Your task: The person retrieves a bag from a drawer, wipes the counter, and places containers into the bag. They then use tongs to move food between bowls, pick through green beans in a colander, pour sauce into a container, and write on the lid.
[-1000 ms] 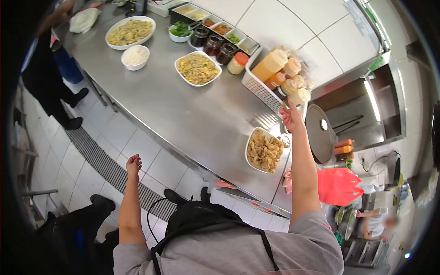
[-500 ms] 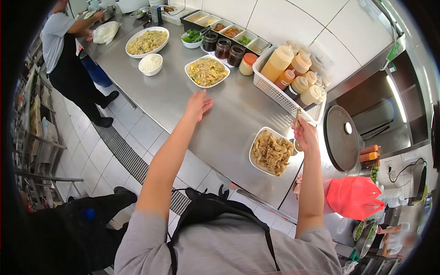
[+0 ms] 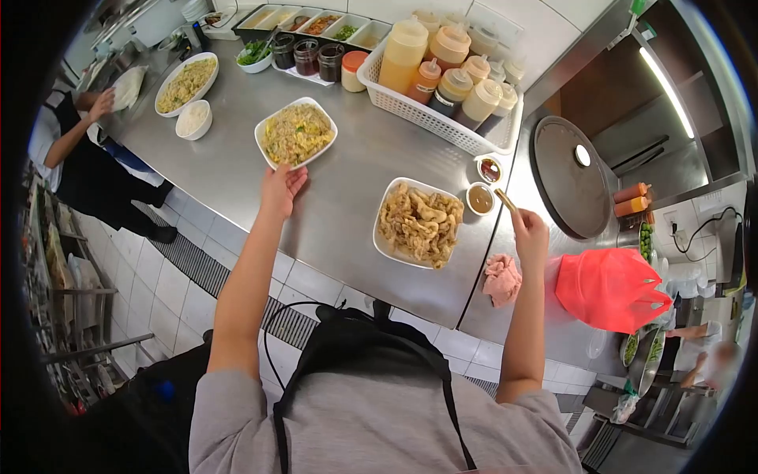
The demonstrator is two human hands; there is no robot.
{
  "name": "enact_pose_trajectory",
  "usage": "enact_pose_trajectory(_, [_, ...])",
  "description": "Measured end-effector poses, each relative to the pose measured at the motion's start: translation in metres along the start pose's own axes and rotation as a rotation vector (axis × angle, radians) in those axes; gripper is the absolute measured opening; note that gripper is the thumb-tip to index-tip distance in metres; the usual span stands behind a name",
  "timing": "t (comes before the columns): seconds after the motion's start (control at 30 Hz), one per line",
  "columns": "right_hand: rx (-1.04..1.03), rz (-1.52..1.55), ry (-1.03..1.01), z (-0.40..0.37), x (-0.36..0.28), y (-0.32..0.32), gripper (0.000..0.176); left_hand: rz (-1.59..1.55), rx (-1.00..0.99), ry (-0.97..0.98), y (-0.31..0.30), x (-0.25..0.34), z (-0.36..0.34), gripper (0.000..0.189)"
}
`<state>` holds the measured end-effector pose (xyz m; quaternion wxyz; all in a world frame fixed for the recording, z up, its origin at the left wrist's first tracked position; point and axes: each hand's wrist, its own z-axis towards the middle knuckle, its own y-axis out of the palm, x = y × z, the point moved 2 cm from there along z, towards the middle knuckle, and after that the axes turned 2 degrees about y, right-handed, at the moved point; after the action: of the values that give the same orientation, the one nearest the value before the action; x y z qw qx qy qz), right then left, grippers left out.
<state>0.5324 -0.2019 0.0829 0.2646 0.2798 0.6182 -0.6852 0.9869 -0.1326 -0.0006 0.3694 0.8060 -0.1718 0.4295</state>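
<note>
Head view: plate (image 3: 296,133) seemingly against left grip (image 3: 280,189)

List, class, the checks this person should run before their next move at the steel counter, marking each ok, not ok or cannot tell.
1. Left hand touches the near rim of the plate of fried rice: ok.
2. Left fingers actually grip that rim: cannot tell.
3. Right hand closed on the thin utensil: ok.
4. Utensil tip clear of the brown sauce cup: cannot tell, it sits right at the cup's edge.
5. Plate of fried pieces lies fully on the counter: ok.
</note>
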Motion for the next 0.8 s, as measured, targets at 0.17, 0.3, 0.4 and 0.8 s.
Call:
enact_pose_trajectory(0.17, [0.155, -0.274, -0.641, 0.04, -0.083, 0.01, 0.011, -0.041, -0.035, -0.017, -0.005, -0.029, -0.054, 0.027])
enact_pose_trajectory(0.3, [-0.108, 0.078, -0.483, 0.052, -0.093, 0.013, 0.014, 0.033, -0.057, -0.098, -0.002, -0.029, -0.092, 0.037])
enact_pose_trajectory(0.4, [-0.369, 0.586, -0.027, 0.049, -0.077, 0.023, 0.018, 0.05, -0.043, -0.104, -0.012, -0.031, -0.102, 0.042])
enact_pose_trajectory(0.8, [-0.304, 0.522, 0.061, 0.032, -0.046, 0.006, 0.026, 0.195, 0.271, 0.397, -0.046, -0.023, -0.095, 0.015])
